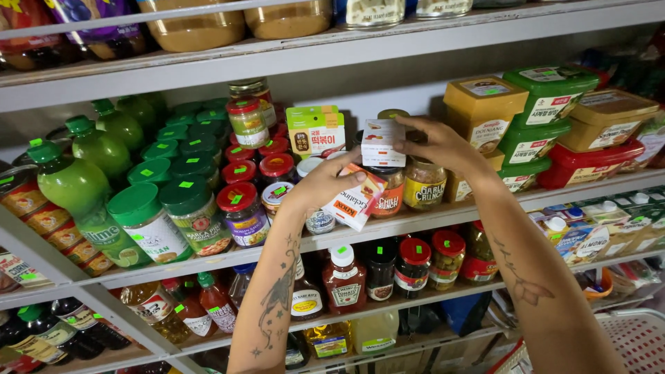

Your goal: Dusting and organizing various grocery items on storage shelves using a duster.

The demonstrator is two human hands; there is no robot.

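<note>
Two tattooed forearms rising to the shelf [415,225]: left hand [325,181] grasping one small white-and-orange box [355,199], right hand [440,145] clasping one white box [382,142] above it; risk: three glass jars [424,181] just behind either grip could be knocked over.

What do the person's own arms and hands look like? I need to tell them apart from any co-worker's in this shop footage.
Both forearms are bare, with no sleeves, gloves, watch or rings in view. The left hand belongs to a forearm with dark line tattoos: small stars and a long, branching figure. The right hand belongs to a forearm with a dark tattoo of crossing lines near the elbow.
</note>
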